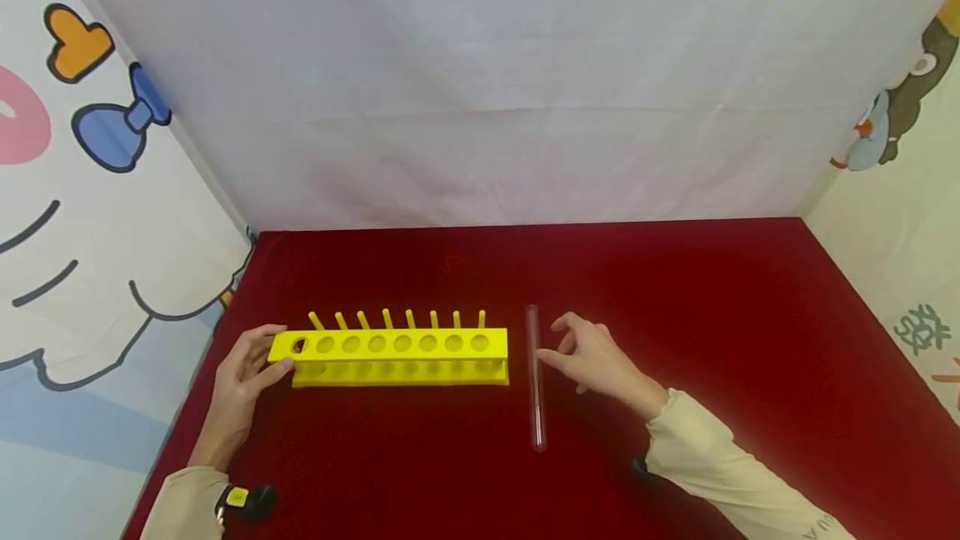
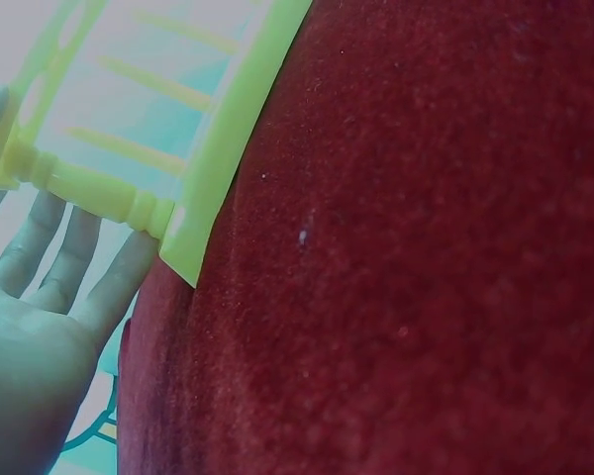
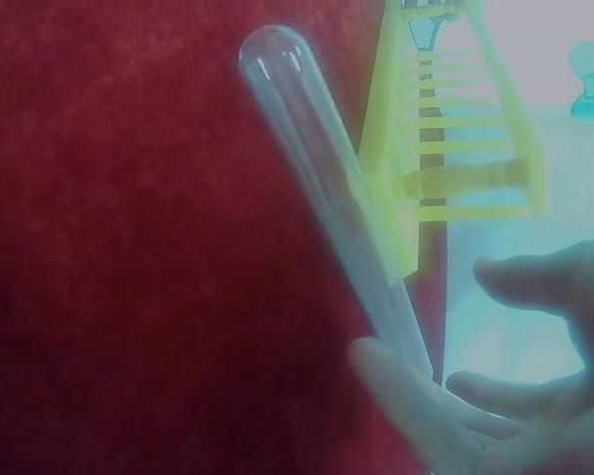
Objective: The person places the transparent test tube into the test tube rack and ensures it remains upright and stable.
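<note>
A yellow test tube rack (image 1: pixel 390 346) stands on the red cloth, with a row of round holes along its top and several pegs at its back. My left hand (image 1: pixel 243 373) holds the rack's left end, thumb in front and fingers behind; in the left wrist view the fingers (image 2: pixel 119 282) reach the end post. Right of the rack lies a clear glass test tube (image 1: pixel 536 390), its rounded end towards me. Beside the tube, my right hand (image 1: pixel 592 357) has thumb and fingers spread apart. One digit is at the tube's edge; whether it touches I cannot tell.
A dark red cloth (image 1: pixel 675 298) covers the table. White sheeting (image 1: pixel 487 65) hangs behind it, and cartoon-printed panels (image 1: pixel 97 232) flank both sides. A dark wrist device (image 1: pixel 258 502) sits by the left cuff.
</note>
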`<state>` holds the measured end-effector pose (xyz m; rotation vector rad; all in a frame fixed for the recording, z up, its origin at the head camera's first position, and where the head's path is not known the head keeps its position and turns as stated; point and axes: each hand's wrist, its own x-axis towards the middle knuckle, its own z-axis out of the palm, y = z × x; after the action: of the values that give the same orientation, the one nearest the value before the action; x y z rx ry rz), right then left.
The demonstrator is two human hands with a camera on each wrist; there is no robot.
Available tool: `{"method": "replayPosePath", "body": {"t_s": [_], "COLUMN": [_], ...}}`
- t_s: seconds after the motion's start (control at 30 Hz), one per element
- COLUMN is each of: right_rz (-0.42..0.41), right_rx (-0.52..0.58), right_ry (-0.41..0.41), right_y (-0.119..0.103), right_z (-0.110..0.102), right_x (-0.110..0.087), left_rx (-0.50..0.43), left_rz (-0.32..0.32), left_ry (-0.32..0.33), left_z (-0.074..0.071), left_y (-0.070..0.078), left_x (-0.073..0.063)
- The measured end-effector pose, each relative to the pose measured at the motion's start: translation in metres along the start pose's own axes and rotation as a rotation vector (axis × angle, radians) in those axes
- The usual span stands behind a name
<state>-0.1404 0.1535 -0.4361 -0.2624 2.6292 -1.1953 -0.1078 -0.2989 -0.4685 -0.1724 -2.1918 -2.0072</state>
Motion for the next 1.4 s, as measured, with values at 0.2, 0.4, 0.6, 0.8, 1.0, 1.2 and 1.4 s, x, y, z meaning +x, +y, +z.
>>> {"method": "replayPosePath", "body": {"t_s": [0.2,0.4,0.6,0.8,1.0,1.2,1.4], "right_rz": [0.024,0.041,0.066,0.105,0.129,0.133,0.138], "right_rx": [0.027,0.028,0.024,0.036,0.019,0.028,0.067], "right_ry": [0.01,0.029,0.04,0.035,0.049,0.071,0.073], "right_y": [0.0,-0.005,-0.01,-0.012,-0.013,-0.01,-0.009], "right_z": [0.007,0.012,0.016,0.021,0.026,0.03,0.033], "right_x": [0.004,0.009,0.013,0.019,0.021,0.021,0.021], "left_rx": [-0.015,-0.016,-0.015,-0.019,-0.017,-0.023,-0.033], "left_rz": [0.012,0.009,0.005,0.003,-0.001,0.008,0.012], "left_ry": [0.001,0.005,-0.002,-0.005,-0.009,-0.016,-0.006], "left_z": [0.001,0.001,0.001,0.0,-0.001,-0.001,-0.001], "left_y": [-0.001,-0.001,-0.001,-0.001,-0.002,-0.002,-0.002], "left_x": [0.0,-0.001,0.0,0.0,0.0,0.0,-0.001]}}
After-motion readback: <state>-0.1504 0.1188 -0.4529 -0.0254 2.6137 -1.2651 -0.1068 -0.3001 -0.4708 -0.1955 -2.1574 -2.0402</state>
